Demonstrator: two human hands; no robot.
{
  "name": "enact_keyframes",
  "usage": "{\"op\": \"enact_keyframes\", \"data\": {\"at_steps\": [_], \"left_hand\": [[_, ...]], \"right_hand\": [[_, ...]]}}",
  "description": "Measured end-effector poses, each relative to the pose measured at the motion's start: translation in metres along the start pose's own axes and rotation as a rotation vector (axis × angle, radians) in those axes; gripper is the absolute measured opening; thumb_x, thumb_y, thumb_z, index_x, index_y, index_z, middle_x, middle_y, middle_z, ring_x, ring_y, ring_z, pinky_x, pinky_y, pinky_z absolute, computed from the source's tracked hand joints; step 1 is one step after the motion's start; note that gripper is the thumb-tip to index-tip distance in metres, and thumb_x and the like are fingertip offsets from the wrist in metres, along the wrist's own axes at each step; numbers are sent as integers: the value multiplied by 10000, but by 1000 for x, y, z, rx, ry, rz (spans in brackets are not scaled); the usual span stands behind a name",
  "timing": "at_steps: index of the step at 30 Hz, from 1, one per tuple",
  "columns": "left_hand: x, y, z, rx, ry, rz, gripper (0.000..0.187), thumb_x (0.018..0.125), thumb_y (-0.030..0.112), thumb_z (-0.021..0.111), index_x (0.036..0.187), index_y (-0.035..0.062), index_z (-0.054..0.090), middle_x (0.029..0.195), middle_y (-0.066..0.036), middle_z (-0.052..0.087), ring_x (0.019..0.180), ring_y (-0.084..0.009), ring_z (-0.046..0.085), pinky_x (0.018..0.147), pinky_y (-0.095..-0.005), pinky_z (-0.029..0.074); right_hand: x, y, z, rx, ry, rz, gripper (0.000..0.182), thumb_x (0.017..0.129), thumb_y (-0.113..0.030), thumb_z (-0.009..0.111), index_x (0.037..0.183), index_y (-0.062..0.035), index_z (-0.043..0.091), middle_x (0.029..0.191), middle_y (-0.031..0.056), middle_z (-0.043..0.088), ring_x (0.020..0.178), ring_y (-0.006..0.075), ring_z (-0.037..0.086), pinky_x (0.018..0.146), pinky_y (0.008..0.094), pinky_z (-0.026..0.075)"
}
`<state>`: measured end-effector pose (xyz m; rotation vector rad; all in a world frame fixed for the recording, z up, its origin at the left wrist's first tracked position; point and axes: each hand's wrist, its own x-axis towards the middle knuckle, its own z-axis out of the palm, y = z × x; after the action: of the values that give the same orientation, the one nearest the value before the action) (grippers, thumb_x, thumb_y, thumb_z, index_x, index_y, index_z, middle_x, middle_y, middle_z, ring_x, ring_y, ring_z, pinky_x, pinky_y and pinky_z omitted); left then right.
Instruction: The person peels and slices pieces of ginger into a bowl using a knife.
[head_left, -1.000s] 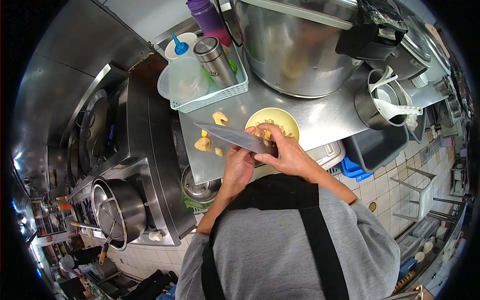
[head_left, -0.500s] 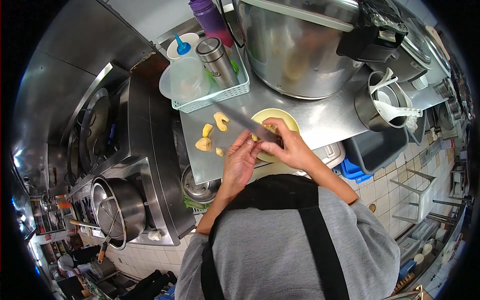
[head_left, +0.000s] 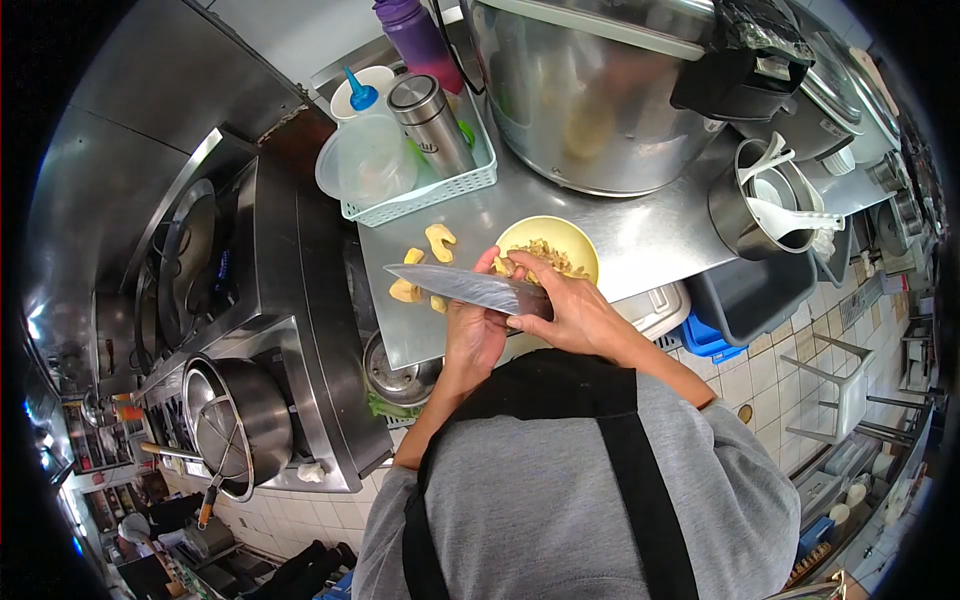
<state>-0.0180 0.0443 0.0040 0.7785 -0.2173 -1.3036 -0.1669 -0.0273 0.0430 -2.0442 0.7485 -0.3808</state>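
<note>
My right hand [head_left: 572, 312] grips a kitchen knife [head_left: 465, 286], its broad blade pointing left across my left hand. Pinched in the fingers of my left hand [head_left: 474, 338] is a small piece of ginger [head_left: 502, 266], partly hidden by the fingers and blade. Just beyond both hands stands a yellow bowl [head_left: 572, 236] with brownish peelings [head_left: 548, 256] in it. Several peeled ginger pieces lie on the steel table left of the bowl, among them a forked one [head_left: 439, 242] and a rounder one [head_left: 404, 291] partly behind the knife tip.
A pale green basket [head_left: 420, 203] holds a steel flask [head_left: 430, 122] and a plastic tub. Behind the bowl stands a large steel cooker [head_left: 590, 110]. To the right is a steel pot [head_left: 735, 215] with white ladles; a stove with a pan [head_left: 262, 425] is on the left.
The knife has swung from pointing up-left beside the bowl to lying nearly level over my left hand. More of the bowl's contents now shows. The loose ginger has stayed put.
</note>
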Motion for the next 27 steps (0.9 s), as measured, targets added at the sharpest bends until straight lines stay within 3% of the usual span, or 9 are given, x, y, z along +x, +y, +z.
{"op": "enact_keyframes", "data": {"at_steps": [8, 11, 14, 17, 18, 21, 22, 25, 27], "left_hand": [[-1, -1, -2, 90, 11, 37, 363, 893, 99, 587, 1237, -1, 524, 1074, -57, 616, 953, -141, 604, 827, -287, 516], [-1, -6, -7, 134, -15, 75, 324, 890, 58, 579, 1208, 2, 553, 1084, -58, 616, 960, -136, 596, 830, -288, 512], [-1, -7, -6, 107, -38, 32, 314, 890, 27, 569, 1203, -3, 555, 1087, -65, 618, 966, -137, 596, 846, -283, 504], [-2, -8, -4, 84, -87, -13, 311, 896, 19, 558, 1205, -11, 548, 1083, -72, 622, 972, -140, 597, 865, -274, 495], [-3, -5, 4, 69, -73, -21, 310, 900, 18, 552, 1209, -12, 544, 1080, -75, 624, 978, -142, 597, 870, -270, 492], [1, -4, -2, 32, -91, -41, 321, 910, 20, 535, 1229, -14, 524, 1093, -80, 619, 1004, -149, 593, 885, -268, 490], [2, -5, -6, 20, -107, -50, 326, 913, 22, 531, 1237, -14, 516, 1101, -82, 616, 1014, -151, 591, 890, -269, 490], [-1, -3, -3, 98, -104, -61, 338, 922, 34, 522, 1257, -8, 500, 1149, -84, 595, 1027, -152, 588, 901, -275, 492], [-5, -4, 5, 44, -99, -128, 321, 912, 43, 540, 1230, 9, 518, 1121, -76, 607, 1003, -139, 600, 891, -268, 504]], "right_hand": [[1, 2, 1, -78, 8, 9, 701, 781, -302, 702, 1350, -108, 342, 1109, 234, 595, 969, 431, 594, 850, 461, 471], [2, 1, 4, -32, 44, 21, 634, 781, -306, 708, 1282, -90, 385, 1024, 215, 611, 873, 384, 628, 777, 431, 487], [6, 10, 7, 143, 98, -31, 529, 823, -383, 663, 1186, -93, 410, 825, 195, 626, 745, 341, 636, 685, 404, 490], [11, 25, 12, 385, 94, 3, 462, 854, -373, 642, 1137, -87, 416, 728, 97, 561, 626, 215, 567, 603, 341, 468], [14, 26, 11, 520, 53, 27, 431, 882, -377, 614, 1125, -80, 418, 701, 43, 505, 592, 131, 476, 549, 288, 415], [11, 24, 0, 976, -138, 277, 403, 891, -367, 605, 1104, -76, 423, 726, 44, 515, 616, 120, 485, 549, 274, 396], [11, 27, -1, 945, -145, 278, 386, 900, -368, 591, 1089, -75, 426, 757, 54, 533, 636, 128, 496, 562, 281, 398], [11, 33, 11, 446, 69, 13, 396, 896, -382, 593, 1086, -74, 431, 759, 57, 540, 650, 133, 515, 572, 284, 409], [15, 37, 19, 373, 135, 20, 411, 891, -393, 600, 1087, -73, 433, 762, 65, 546, 662, 135, 518, 587, 283, 415]]}}
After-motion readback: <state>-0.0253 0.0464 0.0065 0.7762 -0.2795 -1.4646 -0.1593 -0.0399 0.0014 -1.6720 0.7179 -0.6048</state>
